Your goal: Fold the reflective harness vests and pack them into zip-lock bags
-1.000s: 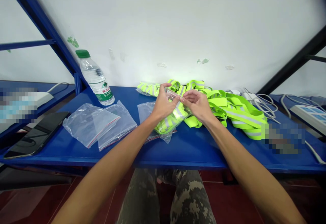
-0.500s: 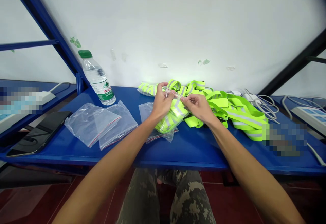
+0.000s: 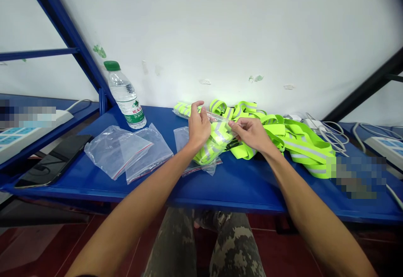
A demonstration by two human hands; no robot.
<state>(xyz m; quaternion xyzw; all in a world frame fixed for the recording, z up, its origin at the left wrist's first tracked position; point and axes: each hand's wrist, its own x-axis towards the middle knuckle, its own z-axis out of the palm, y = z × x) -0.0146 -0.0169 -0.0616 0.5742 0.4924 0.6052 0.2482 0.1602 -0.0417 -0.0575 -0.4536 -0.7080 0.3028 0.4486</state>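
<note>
My left hand (image 3: 198,126) and my right hand (image 3: 252,133) both pinch the top edge of a clear zip bag (image 3: 211,147) that holds a folded neon-green reflective strap. The bag rests on the blue table (image 3: 239,184), tilted up toward my hands. The left fingers grip the bag's left end, the right fingers its right end. A heap of loose neon-green reflective straps (image 3: 292,140) lies just behind and to the right of my hands.
Two empty clear zip bags (image 3: 126,151) lie left of my hands. A water bottle (image 3: 125,95) with a green cap stands at the back left. A dark phone (image 3: 53,159) lies far left. White cables (image 3: 327,130) and a power strip (image 3: 385,147) sit at right.
My hands have spread slightly apart along the bag's top edge. The camera view has shifted a little to the left and down.
</note>
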